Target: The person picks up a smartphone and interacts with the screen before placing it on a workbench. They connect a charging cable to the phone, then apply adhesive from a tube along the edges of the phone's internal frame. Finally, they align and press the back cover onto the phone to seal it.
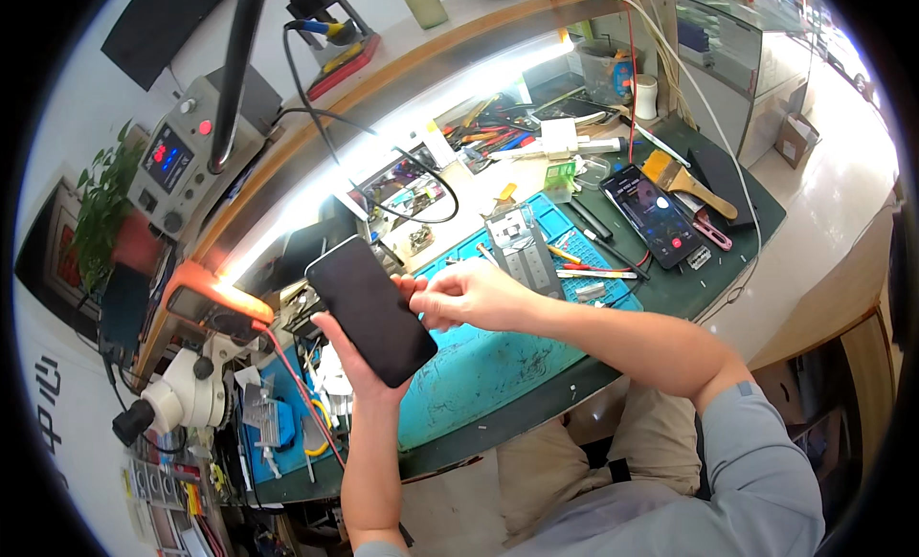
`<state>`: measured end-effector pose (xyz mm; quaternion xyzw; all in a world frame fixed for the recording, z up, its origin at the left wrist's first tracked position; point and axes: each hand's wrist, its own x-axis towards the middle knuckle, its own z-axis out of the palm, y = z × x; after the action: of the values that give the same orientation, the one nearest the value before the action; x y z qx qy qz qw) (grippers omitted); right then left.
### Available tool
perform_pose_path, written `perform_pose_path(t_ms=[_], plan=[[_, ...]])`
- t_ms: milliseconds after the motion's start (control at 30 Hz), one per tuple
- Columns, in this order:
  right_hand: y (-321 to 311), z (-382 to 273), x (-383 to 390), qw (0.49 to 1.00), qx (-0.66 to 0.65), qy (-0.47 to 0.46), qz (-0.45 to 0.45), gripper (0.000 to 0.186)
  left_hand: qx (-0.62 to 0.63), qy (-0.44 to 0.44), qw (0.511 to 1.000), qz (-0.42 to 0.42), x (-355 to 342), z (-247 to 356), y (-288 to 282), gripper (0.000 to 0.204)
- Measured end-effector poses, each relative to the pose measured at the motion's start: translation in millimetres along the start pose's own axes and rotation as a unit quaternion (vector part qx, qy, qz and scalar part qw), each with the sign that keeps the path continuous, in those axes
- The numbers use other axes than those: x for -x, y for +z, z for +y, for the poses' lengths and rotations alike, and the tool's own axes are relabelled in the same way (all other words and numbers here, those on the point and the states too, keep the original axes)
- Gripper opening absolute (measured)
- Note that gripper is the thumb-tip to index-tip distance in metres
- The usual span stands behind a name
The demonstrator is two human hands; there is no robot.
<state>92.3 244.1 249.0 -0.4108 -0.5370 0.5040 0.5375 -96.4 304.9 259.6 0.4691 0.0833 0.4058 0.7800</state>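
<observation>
My left hand (361, 373) holds a black smartphone (371, 313) tilted above the work mat, its dark screen facing up. The thumb lies along the phone's left edge, and fingertips show past its right edge. At that right edge is my right hand (469, 297), its fingers curled and pinched together. Whatever those fingers grip, if anything, is too small or hidden. Beyond my right hand, a dark opened device with a silvery upper part (525, 251) lies on the blue mat (479, 375).
Right of the mat lie a lit smartphone (651, 217), a wooden-handled brush (704, 191) and thin tools. On the left are an orange-cased meter (215, 303), a white microscope part (187, 394) and a bench power supply (177, 169). A black cable (421, 219) loops over the bench.
</observation>
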Motion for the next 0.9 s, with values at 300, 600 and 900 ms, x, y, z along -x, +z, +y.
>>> perform_pose_path(t_ms=[300,600,900], plan=[[-25.4,8.7,5.0,0.961,0.189,-0.058,0.191,0.03,0.098,-0.142,0.985,0.014,16.3,-24.4,3.3,0.095],[-22.2,5.0,4.0,0.992,0.058,-0.026,0.111,0.031,0.18,-0.225,0.957,-0.035,21.2,-45.6,-6.7,0.112],[-34.4,2.5,-1.1,0.968,0.162,-0.052,0.185,0.03,0.211,-0.311,0.926,-0.039,20.4,-33.8,17.5,0.103]])
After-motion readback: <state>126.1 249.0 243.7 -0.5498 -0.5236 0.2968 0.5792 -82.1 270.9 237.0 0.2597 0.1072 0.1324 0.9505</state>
